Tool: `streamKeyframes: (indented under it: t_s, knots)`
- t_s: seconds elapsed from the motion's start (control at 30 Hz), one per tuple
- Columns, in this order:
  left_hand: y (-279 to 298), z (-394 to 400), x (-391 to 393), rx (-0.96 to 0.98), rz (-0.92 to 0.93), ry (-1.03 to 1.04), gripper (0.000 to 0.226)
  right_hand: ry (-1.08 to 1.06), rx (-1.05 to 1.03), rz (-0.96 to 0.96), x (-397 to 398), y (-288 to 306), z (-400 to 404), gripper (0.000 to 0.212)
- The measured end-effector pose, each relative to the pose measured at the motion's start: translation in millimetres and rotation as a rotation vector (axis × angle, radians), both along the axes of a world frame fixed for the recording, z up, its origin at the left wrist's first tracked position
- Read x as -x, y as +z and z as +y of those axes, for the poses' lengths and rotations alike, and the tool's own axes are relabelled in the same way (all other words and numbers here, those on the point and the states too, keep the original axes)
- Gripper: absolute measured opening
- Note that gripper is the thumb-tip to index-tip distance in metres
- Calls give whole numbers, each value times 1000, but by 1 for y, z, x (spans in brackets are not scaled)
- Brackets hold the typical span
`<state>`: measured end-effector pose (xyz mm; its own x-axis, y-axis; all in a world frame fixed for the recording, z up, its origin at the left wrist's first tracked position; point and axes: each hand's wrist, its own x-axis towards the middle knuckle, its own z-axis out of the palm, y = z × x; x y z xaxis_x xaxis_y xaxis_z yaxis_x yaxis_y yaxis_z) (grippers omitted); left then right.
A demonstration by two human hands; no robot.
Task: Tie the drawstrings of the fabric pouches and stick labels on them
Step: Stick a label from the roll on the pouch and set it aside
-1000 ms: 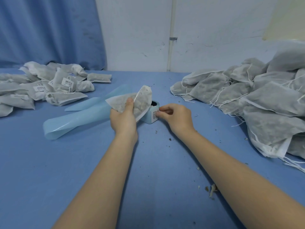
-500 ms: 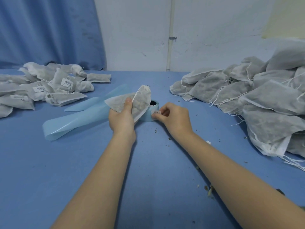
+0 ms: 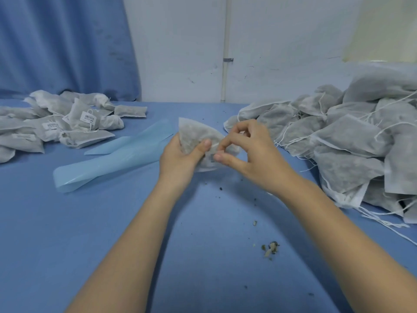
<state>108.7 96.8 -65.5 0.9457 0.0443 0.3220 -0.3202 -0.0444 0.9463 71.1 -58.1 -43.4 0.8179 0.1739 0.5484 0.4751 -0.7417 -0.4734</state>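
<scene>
White fabric pouch (image 3: 194, 134) gripped by left hand (image 3: 180, 158); right hand (image 3: 246, 150) pinches a label (image 3: 212, 159) onto it; labelled pile (image 3: 56, 125) left, larger unlabelled pile (image 3: 349, 143) right.

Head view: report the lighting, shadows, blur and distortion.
Head view: soft, even light with no glare; faint shadows lie under the forearms on the blue table. Wide-angle bend stretches the forearms and curves the table's far edge. The right hand is slightly motion-blurred, so the label on the pouch held by the left hand cannot be read.
</scene>
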Motion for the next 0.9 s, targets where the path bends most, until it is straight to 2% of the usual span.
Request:
streamKeyframes:
  t_s: [0.1,0.2,0.3,0.37,0.43,0.5,0.6,0.67,0.83,0.9]
  knots:
    - [-1,-9,8,-49,14,-68,29,-108,-36,-39,1,-2,-4,13]
    - [-3,-14,10,-54,46,-114,39,-118,-77,34,-1,-3,-5,6]
    - [-5,-15,10,14,90,-144,23,-90,-113,74,-5,-7,-6,11]
    - [-4,-15,10,82,119,-186,17,-74,-211,97,-4,-8,-6,18]
    - [-3,-14,10,140,134,-240,23,-57,-321,142,-4,-10,-6,29]
    - [-3,-13,11,101,108,-278,36,-48,-372,180,-4,-13,-7,33]
    - [-5,-15,13,2,69,-268,45,-36,-491,198,-6,-16,-6,21]
    - [-6,-17,13,-11,58,-281,43,-62,-554,186,-7,-17,-5,11]
    - [-6,-19,13,-4,41,-310,33,-165,-658,79,-7,-19,-5,13]
    - [-6,-22,14,34,51,-317,31,-177,-634,98,-8,-20,-5,11]
